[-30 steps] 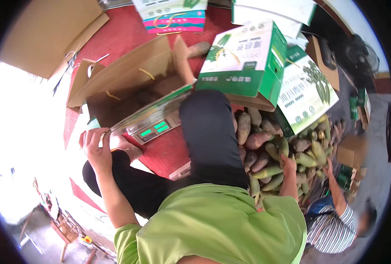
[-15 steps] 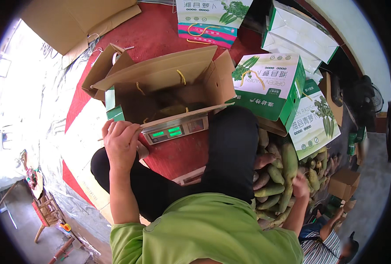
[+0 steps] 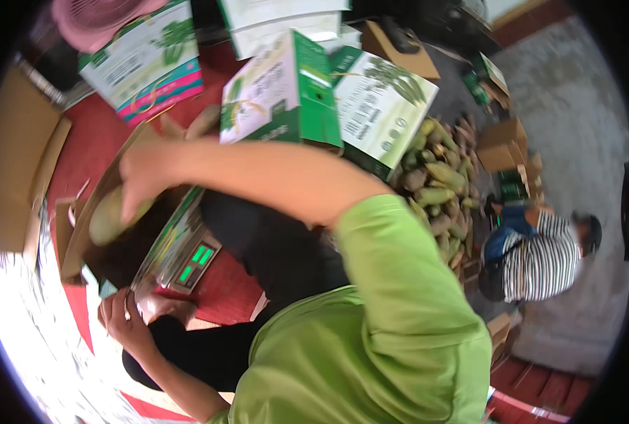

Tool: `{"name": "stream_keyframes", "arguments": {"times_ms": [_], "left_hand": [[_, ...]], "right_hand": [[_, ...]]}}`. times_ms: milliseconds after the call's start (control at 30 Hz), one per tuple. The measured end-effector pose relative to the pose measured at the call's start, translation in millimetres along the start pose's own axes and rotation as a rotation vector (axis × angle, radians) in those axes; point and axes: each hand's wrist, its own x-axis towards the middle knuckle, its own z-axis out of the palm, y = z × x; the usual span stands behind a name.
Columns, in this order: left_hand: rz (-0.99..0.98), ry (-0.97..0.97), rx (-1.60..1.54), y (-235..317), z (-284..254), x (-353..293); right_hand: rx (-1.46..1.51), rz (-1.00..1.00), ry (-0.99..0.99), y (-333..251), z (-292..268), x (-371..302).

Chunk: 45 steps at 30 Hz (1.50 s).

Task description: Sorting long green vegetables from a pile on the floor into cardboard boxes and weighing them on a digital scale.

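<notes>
My right hand (image 3: 144, 173) reaches across into an open cardboard gift box (image 3: 106, 258) and grips a pale green radish (image 3: 109, 220); both hand and radish are smeared by motion. The box has green-and-white outer walls and a dark interior, so its bottom is hard to make out. It rests on a digital scale (image 3: 187, 275) with a lit green display. At the near corner of the box, my left hand (image 3: 122, 319) has its fingers closed on the edge. A heap of green radishes (image 3: 438, 180) lies beyond my right arm.
Printed radish boxes, one upright (image 3: 314, 106) and one leaning (image 3: 381, 106), stand beside the heap. A pink fan (image 3: 98, 21) is at the top left, near another printed carton (image 3: 152, 63). A person in a striped shirt (image 3: 544, 258) is low at the right, near brown cartons (image 3: 504, 145).
My right hand has moved from the heap over to the box, now with a radish. My left hand stays at the box edge. The view has swung to the right.
</notes>
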Motion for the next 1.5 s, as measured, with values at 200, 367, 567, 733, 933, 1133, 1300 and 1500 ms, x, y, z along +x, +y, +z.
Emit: {"name": "stream_keyframes", "arguments": {"times_ms": [200,367,567,733,933,1133,1300,1500], "left_hand": [[0.015,-0.059,-0.010,-4,5,1],[-0.033,-0.044,-0.026,0,4,-1],[0.005,-0.034,-0.038,-7,8,1],[0.021,-0.007,-0.028,-13,10,-2],[0.102,0.020,-0.012,-16,13,0],[0.171,0.076,0.075,-23,17,0],[0.189,0.096,0.060,-22,21,-1],[0.177,0.090,0.105,-23,19,-3]], "right_hand": [[0.021,-0.042,0.200,-26,32,3],[0.148,-0.245,0.806,-1,7,-86],[0.519,0.262,1.175,76,41,-242],[0.196,1.059,1.121,194,132,-379],[-0.269,1.673,0.947,261,201,-543],[0.010,2.020,0.414,248,183,-556],[-0.031,2.044,0.287,256,188,-560],[-0.171,2.040,0.229,259,188,-550]]}}
